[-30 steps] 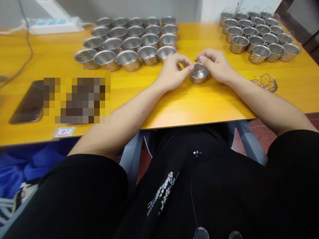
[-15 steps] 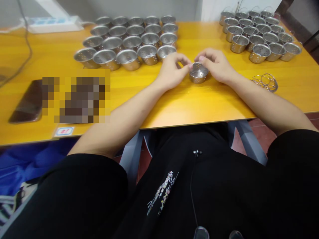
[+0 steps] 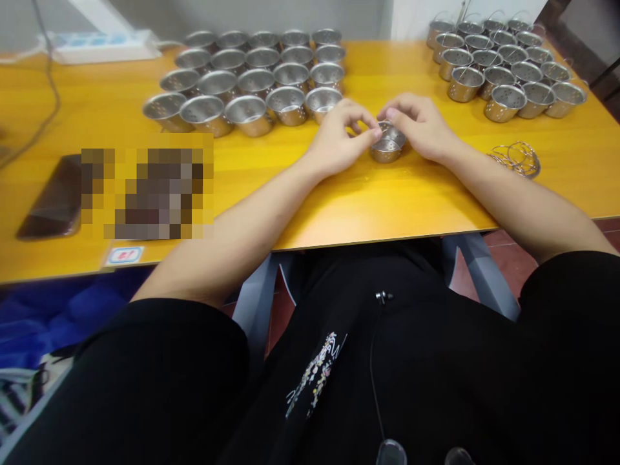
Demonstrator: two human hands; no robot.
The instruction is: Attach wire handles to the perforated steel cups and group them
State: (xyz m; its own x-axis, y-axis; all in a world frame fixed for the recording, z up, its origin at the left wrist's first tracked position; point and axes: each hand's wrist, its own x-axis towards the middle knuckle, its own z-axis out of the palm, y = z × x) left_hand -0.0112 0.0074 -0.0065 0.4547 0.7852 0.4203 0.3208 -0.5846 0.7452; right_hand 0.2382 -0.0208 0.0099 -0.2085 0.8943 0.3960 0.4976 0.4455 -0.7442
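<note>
A small perforated stainless-steel cup (image 3: 386, 154) stands on the table in front of me, its mouth tipped slightly towards me. My right hand (image 3: 415, 126) grips its right rim between thumb and fingers. At the left rim, the thumb and forefinger of my left hand (image 3: 346, 135) are pinched together, the tips reaching over the cup's mouth. Whatever thin piece lies between those left fingertips is too small to make out. To the right, near my right forearm, lies a loose bundle of wire handles (image 3: 520, 158).
Rows of perforated cups without visible handles (image 3: 249, 116) stand at the back left. More cups with wire handles (image 3: 505, 103) are grouped at the back right. A dark phone (image 3: 51, 197), a blurred-out item (image 3: 159, 194) and a label (image 3: 124, 256) lie left. A power strip (image 3: 104, 48) sits behind.
My left thumb and forefinger have shifted slightly right, from the outer left rim to over the cup's mouth. The right hand keeps its hold and the cup has barely moved.
</note>
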